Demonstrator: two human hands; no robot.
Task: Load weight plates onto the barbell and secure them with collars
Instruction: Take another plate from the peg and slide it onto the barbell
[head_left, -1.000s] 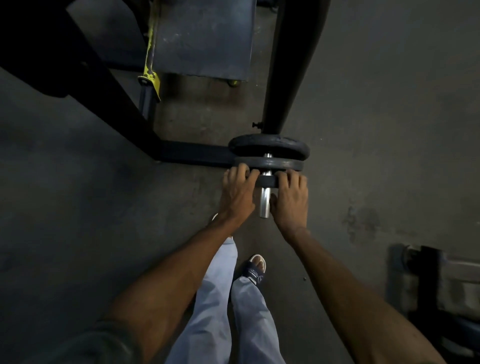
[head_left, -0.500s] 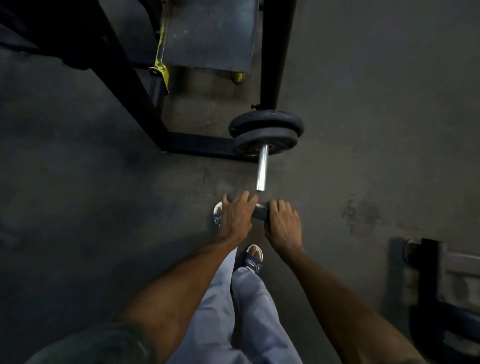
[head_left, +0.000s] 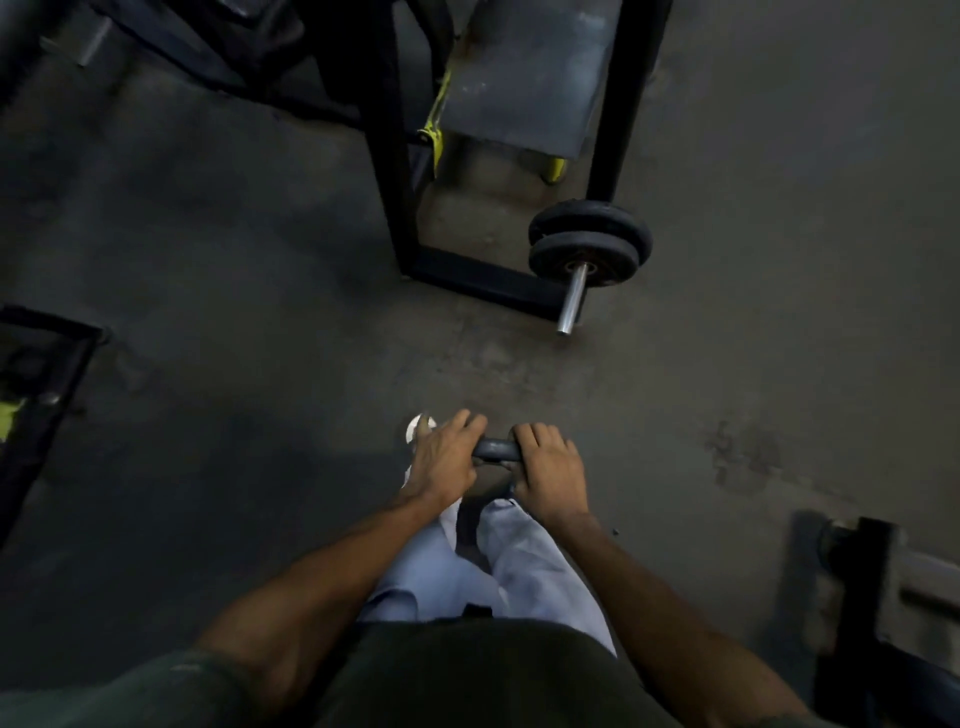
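Both hands hold one small dark plate (head_left: 496, 449) above the floor (head_left: 260, 338), in front of the person's legs. The left hand (head_left: 444, 460) grips its left side with fingers curled over the top edge. The right hand (head_left: 548, 473) grips its right side — fingers clenched round the rim, knuckles up. Only a short dark arc of the plate shows between the two hands; the remainder is covered by them.

The barbell sleeve (head_left: 571, 301) is well apart from the hands, toward the far right part of the floor. It is a bare chrome stub pointing toward the person, its end free. Two weight plates (head_left: 589, 244) sit on it side by side, touching, at the inner end of the sleeve. Whether a collar is fitted against them cannot be told.

The loaded end lies just beside the black rack frame (head_left: 395, 156), whose base bar runs along the floor to the sleeve. A grey bench pad (head_left: 524, 78) with a yellow fitting stands inside the frame, at the far edge of the view. Further dark equipment (head_left: 857, 597) stands at the near right edge of the floor, blurred — its kind cannot be told. A light shoe tip (head_left: 415, 427) shows just left of the left hand.
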